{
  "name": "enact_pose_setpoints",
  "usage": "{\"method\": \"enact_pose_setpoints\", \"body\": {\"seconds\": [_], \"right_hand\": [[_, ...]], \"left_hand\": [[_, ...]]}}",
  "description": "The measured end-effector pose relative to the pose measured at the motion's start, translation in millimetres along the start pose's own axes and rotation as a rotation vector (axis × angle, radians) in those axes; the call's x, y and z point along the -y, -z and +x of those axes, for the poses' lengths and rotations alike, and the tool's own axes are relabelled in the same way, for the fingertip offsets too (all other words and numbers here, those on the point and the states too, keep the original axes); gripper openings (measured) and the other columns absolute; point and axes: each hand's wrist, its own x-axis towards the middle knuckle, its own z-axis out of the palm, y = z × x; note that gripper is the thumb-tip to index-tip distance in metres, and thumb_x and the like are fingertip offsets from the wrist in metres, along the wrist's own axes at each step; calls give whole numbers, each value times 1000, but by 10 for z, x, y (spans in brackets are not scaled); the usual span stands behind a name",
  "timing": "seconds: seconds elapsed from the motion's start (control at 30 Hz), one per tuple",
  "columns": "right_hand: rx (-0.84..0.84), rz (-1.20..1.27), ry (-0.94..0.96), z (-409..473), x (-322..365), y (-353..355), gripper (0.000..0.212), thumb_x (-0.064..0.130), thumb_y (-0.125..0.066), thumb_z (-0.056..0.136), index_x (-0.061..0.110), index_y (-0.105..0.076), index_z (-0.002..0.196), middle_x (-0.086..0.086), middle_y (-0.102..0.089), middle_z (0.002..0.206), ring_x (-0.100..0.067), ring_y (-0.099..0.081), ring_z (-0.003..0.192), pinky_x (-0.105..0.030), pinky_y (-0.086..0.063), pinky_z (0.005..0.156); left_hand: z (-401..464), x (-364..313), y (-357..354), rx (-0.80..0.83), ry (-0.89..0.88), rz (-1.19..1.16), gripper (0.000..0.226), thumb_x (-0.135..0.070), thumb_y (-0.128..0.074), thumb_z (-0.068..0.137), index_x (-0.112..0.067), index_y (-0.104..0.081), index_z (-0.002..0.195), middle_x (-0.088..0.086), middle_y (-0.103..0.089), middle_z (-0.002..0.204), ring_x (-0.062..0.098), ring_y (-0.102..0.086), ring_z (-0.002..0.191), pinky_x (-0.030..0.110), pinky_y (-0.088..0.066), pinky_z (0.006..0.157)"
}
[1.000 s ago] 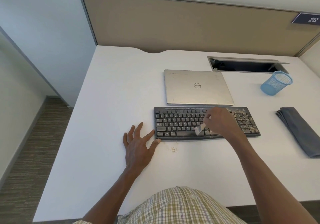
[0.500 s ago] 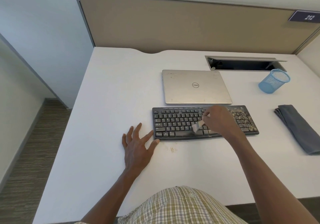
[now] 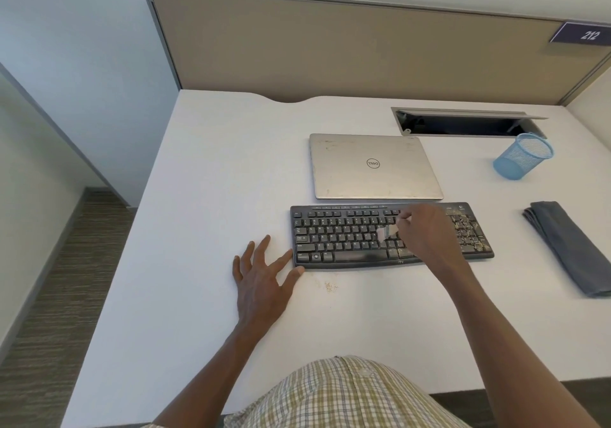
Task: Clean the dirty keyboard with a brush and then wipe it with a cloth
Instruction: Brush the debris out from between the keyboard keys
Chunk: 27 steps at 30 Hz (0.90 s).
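A black keyboard (image 3: 344, 239) lies on the white desk (image 3: 205, 196); crumbs cover its number pad at the right end. My right hand (image 3: 425, 232) is over the keyboard's middle and grips a small pale brush (image 3: 385, 232), whose bristles touch the keys. My left hand (image 3: 263, 279) lies flat on the desk with spread fingers; the thumb and forefinger touch the keyboard's left front corner. A folded grey cloth (image 3: 568, 246) lies to the right of the keyboard.
A closed silver laptop (image 3: 373, 166) sits just behind the keyboard. A blue mesh cup (image 3: 524, 156) stands at the back right, next to an open cable slot (image 3: 463, 123). A few crumbs (image 3: 330, 286) lie on the desk in front of the keyboard.
My right hand has swept the brush up from the keyboard's front rows to its middle rows. The left hand has stayed at the keyboard's corner.
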Motion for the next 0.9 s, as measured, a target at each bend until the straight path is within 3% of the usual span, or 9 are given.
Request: {"method": "enact_pose_setpoints", "body": {"seconds": [0.1,0.23,0.33,0.43,0.57,0.67,0.8,0.9], "right_hand": [[52,1,40,-40,-5,-18,24,7,-52,89,13,-73,78,-6,-71,71,-11,-52,47,-18,-35,41],[115,-70,53,15,-41,38,27,9,-48,86,10,-74,79,-7,-73,72,-20,-66,59,-29,-56,54],[62,-84,61,-9,2,34,26,15,-49,93,12,-73,85,-8,-72,76,-23,-67,64,-29,-57,58],[126,-111,85,-18,19,18,27,12,-48,91,13,-73,81,-6,-74,79,-21,-67,64,-32,-59,60],[75,-63,71,15,26,15,23,13,-52,93,14,-74,86,-5,-74,84,-19,-61,64,-25,-49,58],[122,-101,76,11,28,10,23,11,-51,90,13,-73,83,-4,-74,84,-19,-67,67,-31,-58,60],[86,-75,65,11,36,19,23,12,-51,92,14,-73,86,-6,-73,84,-23,-68,72,-29,-55,60],[150,-80,72,21,34,30,24,9,-51,88,13,-74,80,-4,-74,83,-20,-68,69,-30,-58,63]], "left_hand": [[-5,0,1,2,0,0,62,-77,-34,90,-44,-65,131,0,-34,163,26,-18,153,54,-10,124],[-5,5,-6,-5,-4,-4,60,-76,-35,91,-43,-66,131,1,-35,162,27,-19,153,54,-10,124],[-4,10,-10,-5,-6,-1,60,-76,-36,91,-43,-66,130,1,-35,162,27,-18,153,54,-10,124],[-6,4,-14,-7,-7,3,60,-76,-36,91,-43,-66,130,1,-35,162,27,-19,153,54,-10,124],[-10,5,-11,-14,-11,-1,60,-76,-36,91,-43,-67,130,2,-36,162,28,-20,153,55,-12,123],[-7,-2,-9,-16,-9,-4,61,-76,-35,90,-43,-66,130,2,-37,161,28,-20,153,56,-13,123],[-7,4,-5,-6,-6,-12,61,-76,-35,90,-43,-66,131,1,-35,162,27,-18,153,55,-11,124],[-7,0,-8,-16,-9,-13,62,-76,-34,90,-42,-67,130,2,-36,161,28,-20,153,56,-13,123]]}}
